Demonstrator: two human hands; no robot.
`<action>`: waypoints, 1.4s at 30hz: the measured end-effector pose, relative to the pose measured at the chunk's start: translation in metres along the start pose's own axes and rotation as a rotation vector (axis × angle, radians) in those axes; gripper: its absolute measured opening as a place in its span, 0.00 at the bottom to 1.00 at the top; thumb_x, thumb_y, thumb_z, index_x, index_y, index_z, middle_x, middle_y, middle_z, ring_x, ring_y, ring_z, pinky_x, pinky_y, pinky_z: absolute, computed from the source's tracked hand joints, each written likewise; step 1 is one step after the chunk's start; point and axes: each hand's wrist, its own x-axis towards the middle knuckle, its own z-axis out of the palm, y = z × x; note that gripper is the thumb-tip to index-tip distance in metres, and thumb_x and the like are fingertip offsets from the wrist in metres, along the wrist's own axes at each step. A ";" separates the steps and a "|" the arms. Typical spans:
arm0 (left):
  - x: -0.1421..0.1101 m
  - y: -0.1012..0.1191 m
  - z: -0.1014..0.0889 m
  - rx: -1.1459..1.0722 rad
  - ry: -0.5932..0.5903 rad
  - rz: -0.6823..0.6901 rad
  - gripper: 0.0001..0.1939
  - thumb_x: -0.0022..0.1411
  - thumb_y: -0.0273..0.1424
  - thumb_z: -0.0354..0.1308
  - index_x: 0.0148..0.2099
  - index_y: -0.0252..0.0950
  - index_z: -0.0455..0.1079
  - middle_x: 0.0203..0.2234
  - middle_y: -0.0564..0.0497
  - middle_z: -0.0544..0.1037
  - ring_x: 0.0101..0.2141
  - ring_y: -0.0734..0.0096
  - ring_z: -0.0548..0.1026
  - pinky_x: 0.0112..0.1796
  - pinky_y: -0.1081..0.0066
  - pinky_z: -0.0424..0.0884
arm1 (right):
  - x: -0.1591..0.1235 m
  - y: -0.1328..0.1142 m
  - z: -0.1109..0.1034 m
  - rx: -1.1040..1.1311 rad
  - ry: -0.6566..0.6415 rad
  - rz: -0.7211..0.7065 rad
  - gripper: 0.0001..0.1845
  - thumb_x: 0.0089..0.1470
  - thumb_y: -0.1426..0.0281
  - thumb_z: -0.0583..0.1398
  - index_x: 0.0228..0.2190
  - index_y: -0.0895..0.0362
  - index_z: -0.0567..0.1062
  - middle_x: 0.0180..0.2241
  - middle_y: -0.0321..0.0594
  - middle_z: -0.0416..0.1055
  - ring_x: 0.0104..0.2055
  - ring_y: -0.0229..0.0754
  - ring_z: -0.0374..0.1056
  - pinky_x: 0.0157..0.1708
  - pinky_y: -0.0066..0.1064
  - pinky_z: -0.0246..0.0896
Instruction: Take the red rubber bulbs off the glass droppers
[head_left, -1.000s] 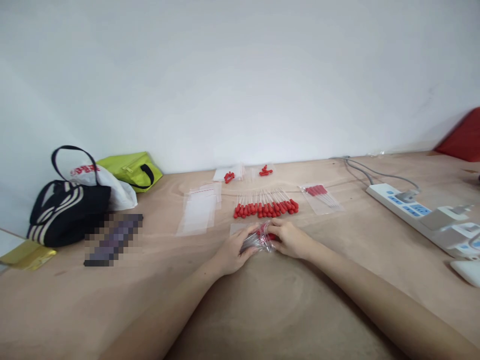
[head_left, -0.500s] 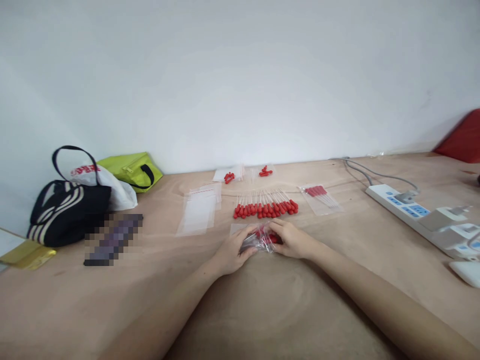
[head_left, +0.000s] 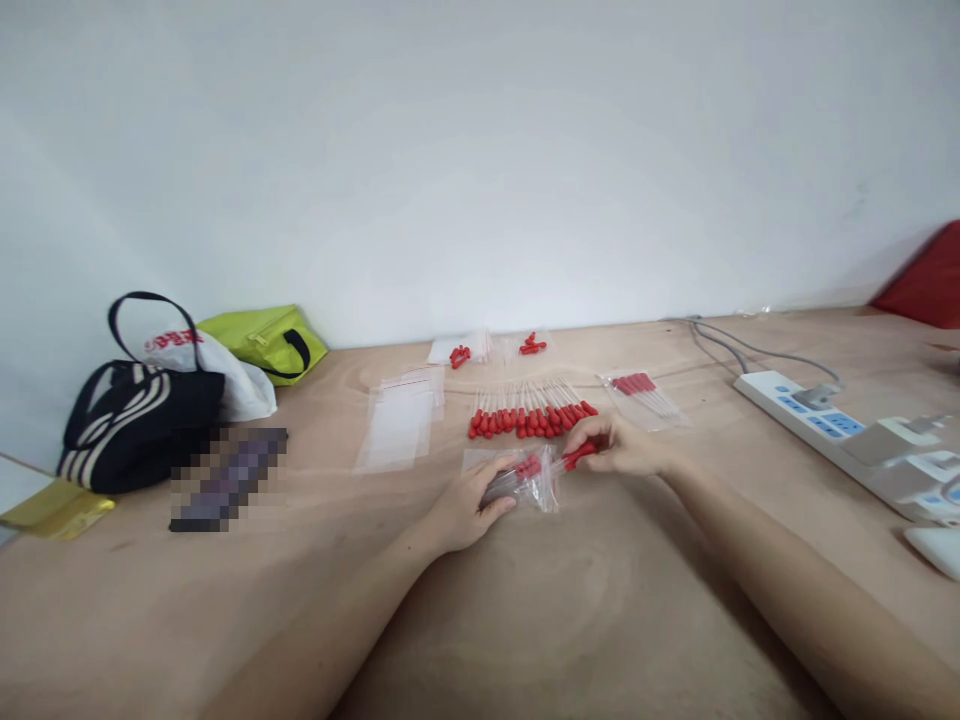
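Note:
My left hand (head_left: 471,508) grips a clear plastic bag (head_left: 546,490) of red-bulbed droppers (head_left: 529,467) close above the table. My right hand (head_left: 616,445) is closed on the red bulbs of some droppers (head_left: 581,455), just right of the bag's mouth; their thin clear stems point back toward the bag. How many it holds cannot be made out. Directly behind the hands lies a row of droppers (head_left: 525,418), bulbs toward me. A flat bag with several droppers (head_left: 637,385) lies to the right.
Flat empty zip bags (head_left: 397,425) lie to the left, with two small groups of droppers (head_left: 460,356) near the wall. A power strip (head_left: 802,405) with plugs is at right. A black bag (head_left: 142,425), a lime-green bag (head_left: 262,340) and a blurred-out dark object (head_left: 229,480) sit at left.
My right hand has moved right, away from the bag's mouth, with red-bulbed droppers now showing in its fingers. My left hand has stayed on the bag.

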 end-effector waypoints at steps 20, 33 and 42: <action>0.050 0.035 -0.004 -1.242 0.211 -0.670 0.05 0.56 0.26 0.54 0.30 0.31 0.68 0.24 0.50 0.75 0.25 0.78 0.73 0.32 0.76 0.70 | 0.010 -0.017 0.075 -0.623 0.422 -0.552 0.16 0.53 0.74 0.51 0.44 0.56 0.68 0.40 0.47 0.67 0.43 0.41 0.65 0.41 0.34 0.65; 0.080 -0.053 -0.091 -0.522 0.075 -0.866 0.06 0.47 0.22 0.57 0.20 0.30 0.65 0.12 0.52 0.72 0.16 0.75 0.70 0.26 0.73 0.67 | 0.008 0.006 0.052 -0.473 0.394 -0.251 0.11 0.50 0.74 0.53 0.35 0.55 0.73 0.38 0.44 0.63 0.35 0.38 0.65 0.31 0.31 0.65; 0.093 -0.060 -0.077 -0.405 0.108 -0.914 0.12 0.38 0.26 0.66 0.22 0.32 0.64 0.15 0.53 0.72 0.21 0.74 0.71 0.27 0.73 0.68 | 0.011 0.009 0.053 -0.506 0.358 -0.115 0.08 0.51 0.71 0.54 0.31 0.57 0.73 0.28 0.39 0.64 0.27 0.35 0.62 0.29 0.28 0.59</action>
